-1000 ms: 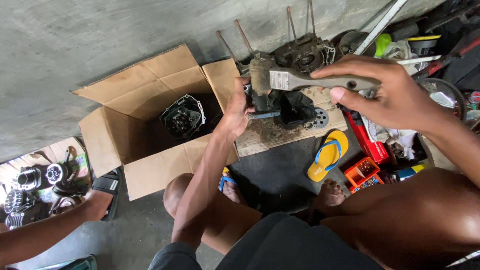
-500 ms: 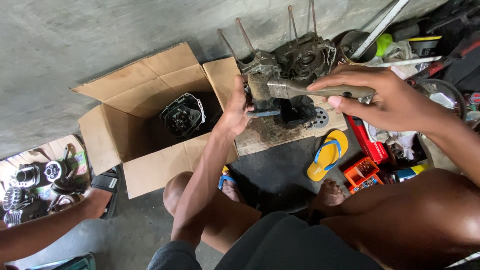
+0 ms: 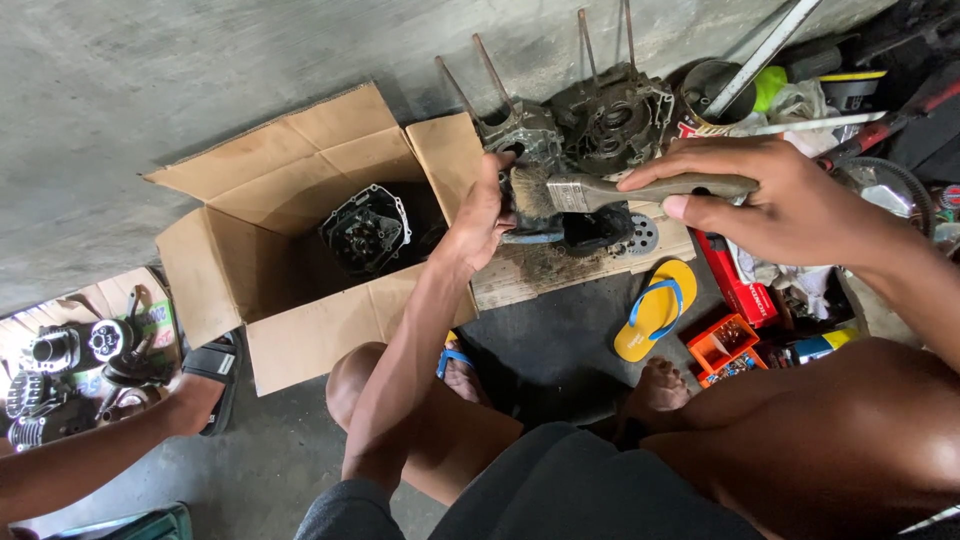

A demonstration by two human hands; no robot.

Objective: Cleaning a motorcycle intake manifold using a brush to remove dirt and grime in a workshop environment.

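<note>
Steadying engine part [image 3: 545, 215] on wooden board [image 3: 560, 265], left hand [image 3: 480, 215] fingers curled, probably gripping it; right hand [image 3: 760, 205] fingers closed around paintbrush [image 3: 610, 190], bristles against part.

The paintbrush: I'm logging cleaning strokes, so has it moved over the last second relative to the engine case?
Yes. The paintbrush, held in the right hand, has dropped lower against the engine case, its bristles nearer the left hand.

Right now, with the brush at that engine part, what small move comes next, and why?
Probably draw the paintbrush across the grimy engine part: the right hand holds its handle, the bristles sit against the part, and the left hand steadies it over the wooden board.
</note>
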